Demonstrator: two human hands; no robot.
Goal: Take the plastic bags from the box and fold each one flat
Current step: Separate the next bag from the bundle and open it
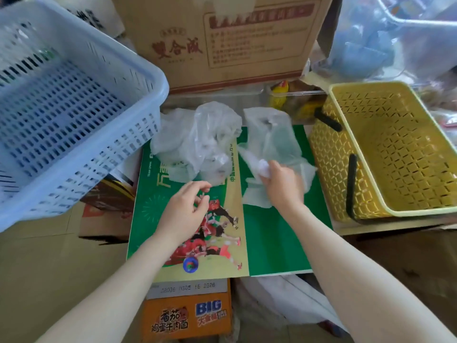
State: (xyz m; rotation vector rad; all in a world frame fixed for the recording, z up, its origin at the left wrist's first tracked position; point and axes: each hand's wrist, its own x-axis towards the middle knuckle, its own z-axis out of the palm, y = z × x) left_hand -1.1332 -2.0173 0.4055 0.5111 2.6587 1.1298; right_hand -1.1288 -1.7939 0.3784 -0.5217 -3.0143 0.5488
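Two translucent white plastic bags lie on a green printed cardboard sheet (272, 238). The crumpled bag (197, 139) sits at the sheet's far left. The flatter bag (274, 139) lies to its right. My right hand (282, 186) grips a bunched white part of the flatter bag between fingers and thumb. Just below the crumpled bag's near edge hovers my left hand (188, 209), fingers curled with thumb and fingertips close together; nothing shows between them. A brown cardboard box (235, 40) with printed lettering stands behind both bags.
A blue slotted basket (69, 112) stands tilted at the left. A yellow basket (385, 149) with black handles sits at the right. Snack packets (284, 95) lie behind the bags. An orange noodle carton (188, 315) is under the sheet's near edge.
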